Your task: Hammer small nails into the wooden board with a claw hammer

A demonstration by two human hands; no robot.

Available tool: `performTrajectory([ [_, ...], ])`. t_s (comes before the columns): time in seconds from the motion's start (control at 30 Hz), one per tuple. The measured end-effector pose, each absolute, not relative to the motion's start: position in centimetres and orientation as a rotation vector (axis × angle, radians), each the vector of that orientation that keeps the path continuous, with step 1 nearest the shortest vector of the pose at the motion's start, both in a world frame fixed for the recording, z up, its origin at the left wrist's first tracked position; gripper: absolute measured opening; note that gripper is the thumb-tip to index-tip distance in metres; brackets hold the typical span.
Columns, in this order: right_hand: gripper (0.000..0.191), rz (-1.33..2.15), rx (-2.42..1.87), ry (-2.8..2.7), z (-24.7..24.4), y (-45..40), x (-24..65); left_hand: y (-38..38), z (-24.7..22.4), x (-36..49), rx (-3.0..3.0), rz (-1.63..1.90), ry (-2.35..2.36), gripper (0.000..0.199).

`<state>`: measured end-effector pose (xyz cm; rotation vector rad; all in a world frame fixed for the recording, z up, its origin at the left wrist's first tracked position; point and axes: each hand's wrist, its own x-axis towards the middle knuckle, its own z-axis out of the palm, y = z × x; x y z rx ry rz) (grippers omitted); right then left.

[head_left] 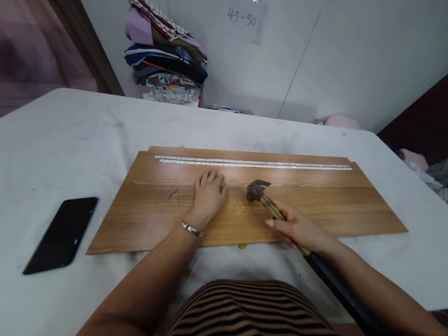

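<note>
My right hand is closed around the handle of a claw hammer. Its rusty head hangs over the middle of a wooden board, claw pointing right; whether the head touches the wood I cannot tell. On the board to the left lies my left hand, palm down with fingers stretched forward, holding nothing that I can see. Several loose nails lie in a small heap left of that hand. Small dark marks show on the wood between the left hand and the hammer head.
Two white measuring strips run along the board's far side. A black phone lies left of the board on the white-covered table. Behind the table stands a stack of folded cloth against the wall, where handwritten paper notes hang.
</note>
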<state>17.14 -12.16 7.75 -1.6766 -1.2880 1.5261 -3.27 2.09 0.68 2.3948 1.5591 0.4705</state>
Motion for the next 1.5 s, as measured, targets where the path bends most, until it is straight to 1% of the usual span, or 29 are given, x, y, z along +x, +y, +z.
performTrajectory([
  [0.2,0.086,1.520,-1.691,-1.286,7.86,-12.14,17.12,2.12,0.46,-3.34,2.393,0.507,1.546,0.029],
  [0.6,0.087,1.529,-1.740,-1.296,7.92,-12.29,17.19,2.16,0.45,-3.30,2.373,0.521,1.540,0.031],
  [1.0,0.088,1.527,-1.688,-1.299,7.66,-12.27,17.26,2.10,0.64,-3.29,2.391,0.497,1.538,0.029],
  [1.5,0.087,1.528,-1.695,-1.292,7.80,-12.23,17.09,2.20,0.37,-3.36,2.362,0.539,1.537,0.032],
])
